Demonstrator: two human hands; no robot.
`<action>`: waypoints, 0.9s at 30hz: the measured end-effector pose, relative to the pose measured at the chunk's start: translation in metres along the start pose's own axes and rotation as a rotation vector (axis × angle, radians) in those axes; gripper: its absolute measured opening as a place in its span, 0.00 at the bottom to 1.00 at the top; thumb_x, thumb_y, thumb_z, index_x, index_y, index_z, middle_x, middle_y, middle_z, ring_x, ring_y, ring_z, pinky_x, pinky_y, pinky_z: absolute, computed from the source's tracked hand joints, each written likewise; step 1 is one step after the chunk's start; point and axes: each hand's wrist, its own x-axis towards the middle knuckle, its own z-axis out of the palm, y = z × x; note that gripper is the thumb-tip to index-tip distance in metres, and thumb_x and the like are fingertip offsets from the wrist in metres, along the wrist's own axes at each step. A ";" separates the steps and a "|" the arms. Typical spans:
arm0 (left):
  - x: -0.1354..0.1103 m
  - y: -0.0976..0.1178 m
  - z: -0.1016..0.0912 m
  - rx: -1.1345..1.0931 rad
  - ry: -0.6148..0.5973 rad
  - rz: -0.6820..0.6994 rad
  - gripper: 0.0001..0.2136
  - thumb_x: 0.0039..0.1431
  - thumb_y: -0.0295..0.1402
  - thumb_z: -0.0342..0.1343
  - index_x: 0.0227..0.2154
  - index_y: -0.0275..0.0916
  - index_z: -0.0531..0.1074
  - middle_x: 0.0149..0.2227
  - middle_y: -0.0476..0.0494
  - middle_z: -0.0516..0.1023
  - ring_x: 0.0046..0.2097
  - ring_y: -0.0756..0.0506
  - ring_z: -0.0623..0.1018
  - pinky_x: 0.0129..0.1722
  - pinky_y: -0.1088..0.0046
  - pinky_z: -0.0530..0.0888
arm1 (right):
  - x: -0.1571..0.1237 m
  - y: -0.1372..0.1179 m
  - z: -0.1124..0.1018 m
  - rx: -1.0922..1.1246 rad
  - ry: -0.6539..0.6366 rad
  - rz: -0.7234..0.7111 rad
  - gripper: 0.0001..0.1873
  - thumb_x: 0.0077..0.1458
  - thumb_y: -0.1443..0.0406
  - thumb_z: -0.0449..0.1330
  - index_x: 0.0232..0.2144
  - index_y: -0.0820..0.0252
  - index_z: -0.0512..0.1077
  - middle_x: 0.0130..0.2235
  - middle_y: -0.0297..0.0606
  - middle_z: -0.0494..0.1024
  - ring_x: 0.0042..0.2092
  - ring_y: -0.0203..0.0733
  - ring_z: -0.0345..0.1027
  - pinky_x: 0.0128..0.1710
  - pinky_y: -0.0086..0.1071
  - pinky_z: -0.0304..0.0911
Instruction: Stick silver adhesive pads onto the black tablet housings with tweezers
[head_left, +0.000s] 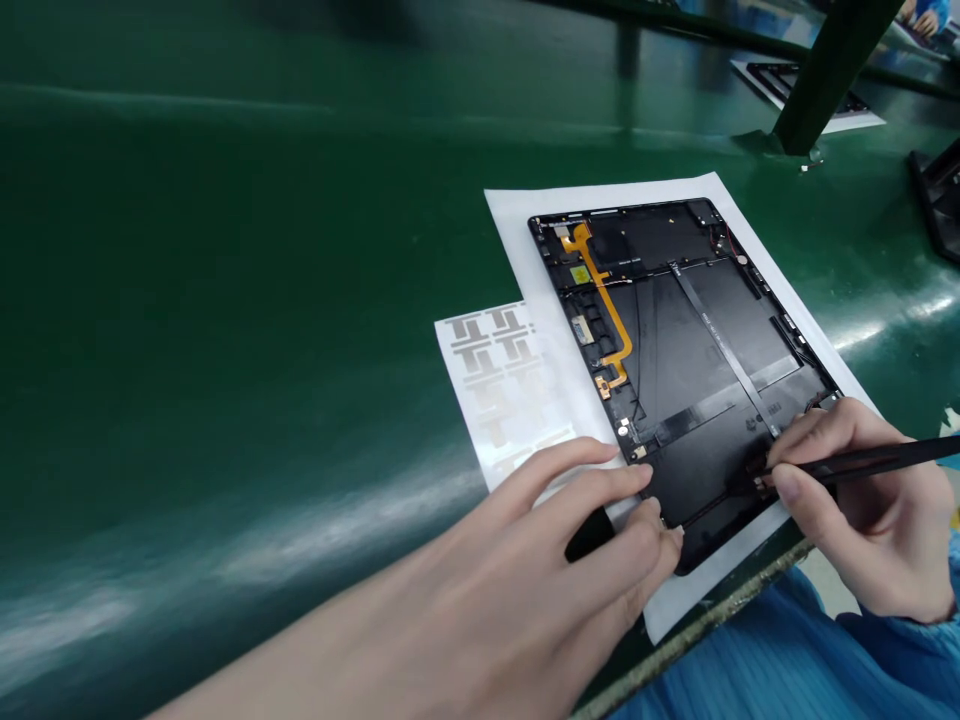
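Note:
An open tablet back shell, black inside, lies on a white sheet near the table's front edge. An orange flex cable runs along its left side, and a grey ribbon cable crosses its middle. My left hand has its fingers stretched out, with the fingertips on the shell's near left edge; its thumb is hard to make out. A thin dark wire reaches toward those fingertips. My right hand is closed around black tweezers at the shell's near right corner. The tweezer tips are hidden by the fingers.
A white sheet of silvery die-cut stickers lies left of the shell. Behind stands a green post, with another dark frame on paper beyond it. A black stand is at right. Another person's hand shows far back.

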 end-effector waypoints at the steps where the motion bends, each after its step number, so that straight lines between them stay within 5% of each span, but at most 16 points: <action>1: 0.000 0.000 0.000 -0.010 0.011 0.007 0.15 0.68 0.26 0.45 0.45 0.41 0.77 0.42 0.45 0.80 0.50 0.39 0.75 0.63 0.59 0.66 | 0.000 0.001 -0.001 -0.001 -0.004 -0.003 0.09 0.58 0.73 0.60 0.31 0.55 0.67 0.25 0.30 0.69 0.26 0.34 0.65 0.22 0.27 0.59; 15: 0.007 -0.004 -0.003 -0.052 -0.008 0.006 0.17 0.72 0.26 0.42 0.50 0.39 0.75 0.39 0.48 0.80 0.49 0.40 0.74 0.63 0.62 0.60 | -0.003 0.016 -0.003 0.095 0.067 -0.024 0.09 0.58 0.74 0.60 0.31 0.56 0.68 0.26 0.31 0.70 0.28 0.35 0.65 0.24 0.28 0.60; 19: 0.011 -0.008 -0.016 -0.183 -0.016 -0.011 0.16 0.68 0.24 0.46 0.51 0.41 0.74 0.39 0.45 0.80 0.49 0.41 0.75 0.56 0.62 0.68 | -0.007 0.022 0.002 0.178 0.105 -0.012 0.08 0.59 0.73 0.60 0.31 0.56 0.68 0.26 0.31 0.71 0.27 0.34 0.65 0.24 0.27 0.60; 22: 0.032 -0.035 -0.037 -0.257 0.079 -0.056 0.16 0.66 0.23 0.47 0.46 0.44 0.76 0.41 0.45 0.79 0.48 0.44 0.76 0.48 0.68 0.74 | -0.006 0.028 0.003 0.200 0.127 -0.021 0.07 0.59 0.71 0.61 0.30 0.55 0.70 0.27 0.31 0.72 0.28 0.34 0.66 0.26 0.26 0.61; 24: 0.055 -0.071 -0.049 -0.117 0.198 -0.180 0.14 0.65 0.28 0.50 0.46 0.46 0.78 0.43 0.48 0.79 0.46 0.44 0.76 0.47 0.68 0.73 | -0.006 0.032 0.005 0.216 0.179 0.015 0.06 0.59 0.69 0.62 0.29 0.56 0.71 0.27 0.32 0.72 0.29 0.35 0.66 0.28 0.26 0.61; 27: 0.089 -0.136 -0.058 -0.081 0.212 -0.725 0.23 0.60 0.35 0.53 0.59 0.40 0.70 0.50 0.44 0.75 0.53 0.39 0.73 0.56 0.63 0.69 | -0.008 0.037 0.009 0.250 0.216 0.081 0.09 0.60 0.62 0.63 0.27 0.57 0.72 0.26 0.33 0.71 0.29 0.36 0.65 0.27 0.26 0.60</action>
